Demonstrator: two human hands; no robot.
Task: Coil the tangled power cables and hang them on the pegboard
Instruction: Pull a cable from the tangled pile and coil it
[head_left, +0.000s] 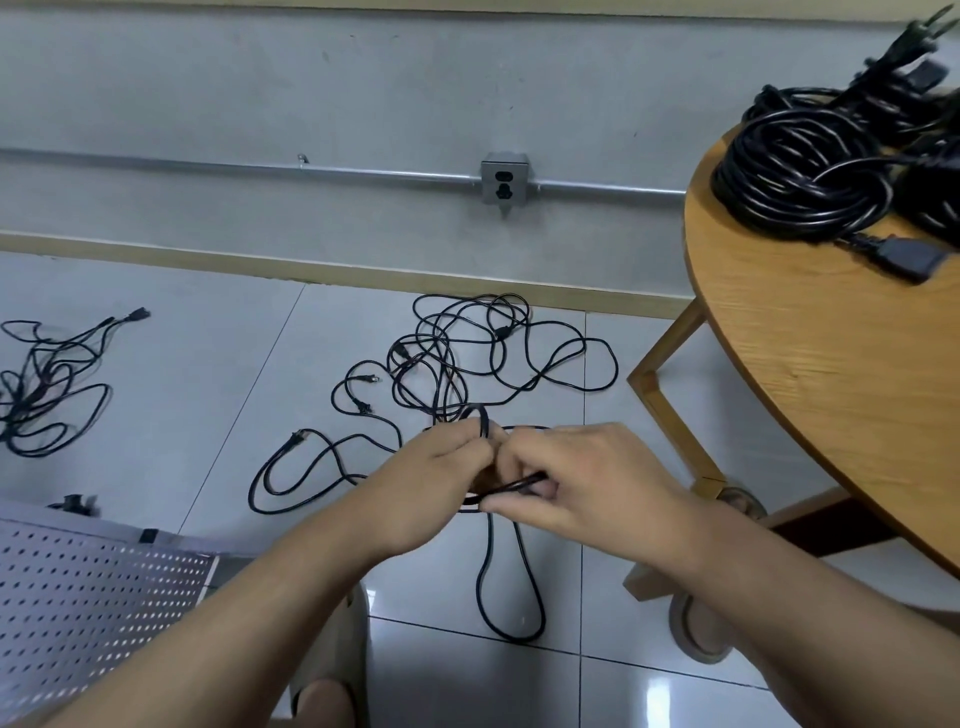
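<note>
Head view, left hand (436, 467): fingers curled together round a small tight bend of the black cable (511, 597), which arches up above the knuckles.
Head view, right hand (571, 483): thumb and forefinger pinch a straight run of the same cable; the other fingers are curled under, and the two hands touch.
Held cable: thin, round and matte, gripped in both hands above the floor, with a long narrow U-shaped loop hanging below them.
Tangled heap (467, 353): thin black cords in loose overlapping loops with small plugs, lying on the tiles just beyond the hands, near the wall.
Second tangle (47, 384): a flatter bunch of similar cords, far left on the tiles.
Coiled cables (800, 171): thick, glossy black rings stacked on the table, with a blocky plug jutting out.
Table (831, 389): round top in light wood with visible grain, on angled wooden legs, at right.
Pegboard (78, 597): pale perforated sheet with regular rows of small holes, lower left.
Floor (208, 364): large pale glossy tiles with thin joints.
Outlet box (504, 179): grey metal, square, on a slim metal conduit along the wall.
</note>
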